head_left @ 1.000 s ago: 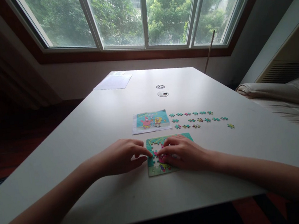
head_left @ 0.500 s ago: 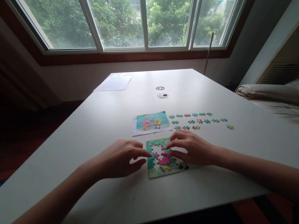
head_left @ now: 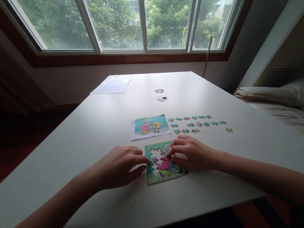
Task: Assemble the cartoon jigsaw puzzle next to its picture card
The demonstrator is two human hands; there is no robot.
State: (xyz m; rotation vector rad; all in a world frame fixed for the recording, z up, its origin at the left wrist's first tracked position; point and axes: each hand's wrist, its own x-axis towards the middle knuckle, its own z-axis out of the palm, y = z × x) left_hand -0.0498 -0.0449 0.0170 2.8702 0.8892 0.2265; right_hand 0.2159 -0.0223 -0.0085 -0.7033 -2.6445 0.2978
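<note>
A small jigsaw puzzle with a pink cartoon figure lies partly filled on the white table, with white gaps at its upper left. My left hand rests at the puzzle's left edge, fingers stretched forward and fingertips touching the edge. My right hand lies over the puzzle's right half, fingers curled down and pressing on the pieces near the middle. Whether a piece sits under those fingertips is hidden.
A printed reference picture lies just beyond the puzzle. Several loose puzzle pieces are spread to its right, one piece apart. A paper sheet lies at the table's far left, two round cable holes mid-table. A bed stands right.
My right hand slid rightward off the puzzle's centre, uncovering the pink figure, then settled with fingertips near the middle. The left hand stayed at the left edge. The view shifted slightly.
</note>
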